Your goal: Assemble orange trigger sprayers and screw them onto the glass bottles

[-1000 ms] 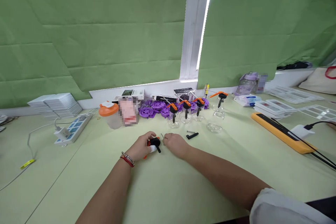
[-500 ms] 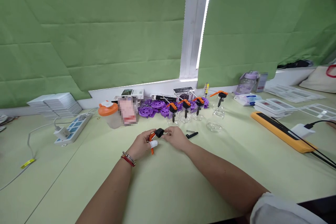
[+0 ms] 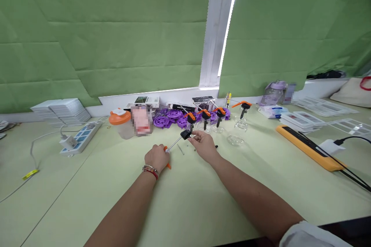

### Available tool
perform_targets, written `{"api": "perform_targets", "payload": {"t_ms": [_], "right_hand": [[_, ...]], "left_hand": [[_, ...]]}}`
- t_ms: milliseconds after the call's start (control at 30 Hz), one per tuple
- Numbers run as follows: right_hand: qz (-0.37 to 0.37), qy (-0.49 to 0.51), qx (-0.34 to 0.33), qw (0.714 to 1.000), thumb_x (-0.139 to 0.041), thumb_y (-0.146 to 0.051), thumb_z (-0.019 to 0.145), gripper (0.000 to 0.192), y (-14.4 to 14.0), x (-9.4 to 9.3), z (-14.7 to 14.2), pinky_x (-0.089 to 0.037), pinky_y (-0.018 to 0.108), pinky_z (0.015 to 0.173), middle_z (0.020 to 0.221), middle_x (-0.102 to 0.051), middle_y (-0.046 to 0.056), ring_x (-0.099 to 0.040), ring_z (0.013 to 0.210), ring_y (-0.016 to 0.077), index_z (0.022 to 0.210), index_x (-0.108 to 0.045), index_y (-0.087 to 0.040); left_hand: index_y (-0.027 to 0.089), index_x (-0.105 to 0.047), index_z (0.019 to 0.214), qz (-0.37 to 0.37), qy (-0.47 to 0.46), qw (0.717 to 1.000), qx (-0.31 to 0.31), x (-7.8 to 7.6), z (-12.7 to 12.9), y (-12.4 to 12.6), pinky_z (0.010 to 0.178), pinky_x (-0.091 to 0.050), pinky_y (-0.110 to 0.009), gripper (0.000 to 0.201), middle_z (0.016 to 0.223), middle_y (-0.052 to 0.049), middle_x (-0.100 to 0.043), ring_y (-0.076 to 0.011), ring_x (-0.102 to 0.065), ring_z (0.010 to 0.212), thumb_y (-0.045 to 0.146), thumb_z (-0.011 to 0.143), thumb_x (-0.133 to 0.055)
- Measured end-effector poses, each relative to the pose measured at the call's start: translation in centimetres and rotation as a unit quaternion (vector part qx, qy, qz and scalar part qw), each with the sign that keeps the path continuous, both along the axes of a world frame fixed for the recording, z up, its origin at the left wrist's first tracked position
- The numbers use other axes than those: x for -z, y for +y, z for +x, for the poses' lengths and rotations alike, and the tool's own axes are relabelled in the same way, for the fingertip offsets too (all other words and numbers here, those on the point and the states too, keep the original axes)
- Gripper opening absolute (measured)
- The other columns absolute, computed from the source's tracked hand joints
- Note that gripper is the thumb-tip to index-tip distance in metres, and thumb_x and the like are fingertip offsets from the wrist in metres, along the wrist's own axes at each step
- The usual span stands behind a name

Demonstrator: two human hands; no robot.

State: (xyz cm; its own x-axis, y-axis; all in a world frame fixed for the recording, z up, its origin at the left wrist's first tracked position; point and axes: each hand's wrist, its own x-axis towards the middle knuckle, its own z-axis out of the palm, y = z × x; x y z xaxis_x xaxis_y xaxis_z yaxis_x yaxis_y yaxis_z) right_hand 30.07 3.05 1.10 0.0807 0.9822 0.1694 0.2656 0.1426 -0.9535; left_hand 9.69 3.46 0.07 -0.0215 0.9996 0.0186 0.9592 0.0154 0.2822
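Observation:
My left hand [image 3: 157, 157] is closed round an orange lever [image 3: 168, 165], whose ends stick out past the fingers. A thin metal rod [image 3: 174, 144] runs from there up to a black plastic cap [image 3: 186, 134]. My right hand [image 3: 203, 144] pinches this tilted cap at its right side. On the table between the hands lie a loose thin metal pin [image 3: 181, 149] and a small dark piece [image 3: 194, 150]. The tip of a black part [image 3: 216, 146] shows beyond my right hand, which hides the rest.
Behind my hands stand several glass jars with black tops and orange levers [image 3: 206, 114], before a pile of purple plastic parts [image 3: 174, 114]. An orange-lidded cup [image 3: 119, 119] and a white power strip [image 3: 82, 139] are left; a yellow power strip [image 3: 310, 147] is right.
My hands have moved apart; the right carried the black cap up and right, and the metal rod now shows between them. A loose pin is now visible; my right hand now covers the spring.

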Motion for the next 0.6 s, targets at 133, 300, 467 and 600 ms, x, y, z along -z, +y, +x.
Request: {"api": "perform_targets", "payload": {"t_ms": [133,300,467,600], "right_hand": [[0.025,-0.025,-0.008,0.999,-0.057,-0.038,0.077,0.038,-0.2,-0.6,-0.3,-0.041,0.025,0.052,0.067,-0.054,-0.002,-0.049,0.054,0.0115,0.107,-0.057,-0.014],[0.057,-0.048,-0.014,0.997,-0.055,-0.037,0.079,0.035,0.1,-1.7,-0.8,-0.042,0.025,0.056,0.071,-0.059,0.000,-0.051,0.058,0.0123,0.107,-0.059,-0.015],[0.057,-0.061,-0.032,0.996,-0.054,-0.034,0.081,0.030,0.7,-2.8,-1.5,-0.043,0.026,0.059,0.076,-0.064,0.003,-0.054,0.062,0.0140,0.105,-0.062,-0.017],[0.070,-0.086,-0.055,0.992,-0.054,-0.029,0.081,0.020,0.5,-3.6,-2.4,-0.044,0.026,0.065,0.079,-0.066,0.002,-0.058,0.070,0.0156,0.093,-0.067,-0.019]], "left_hand": [[0.015,-0.060,0.101,0.046,-0.024,0.998,0.018,-1.1,-0.8,-0.7,0.069,-0.046,-0.036,0.031,0.104,-0.015,-0.060,-0.0276,-0.061,0.088,0.025,0.079,-0.039],[0.017,-0.055,0.115,0.202,-0.193,0.951,0.129,-2.9,-1.6,-1.5,0.091,-0.044,-0.032,0.048,0.111,-0.009,-0.059,-0.0193,-0.058,0.099,0.007,0.071,-0.038],[0.017,-0.055,0.110,0.119,-0.458,0.870,0.139,-6.0,-2.1,-2.1,0.086,-0.048,-0.037,0.032,0.102,-0.007,-0.062,-0.0180,-0.065,0.082,0.024,0.081,-0.043],[0.013,-0.051,0.109,-0.057,-0.562,0.818,0.110,-7.9,-1.9,-2.6,0.060,-0.049,-0.032,0.045,0.087,-0.008,-0.061,-0.0168,-0.061,0.065,0.046,0.079,-0.051]]}}
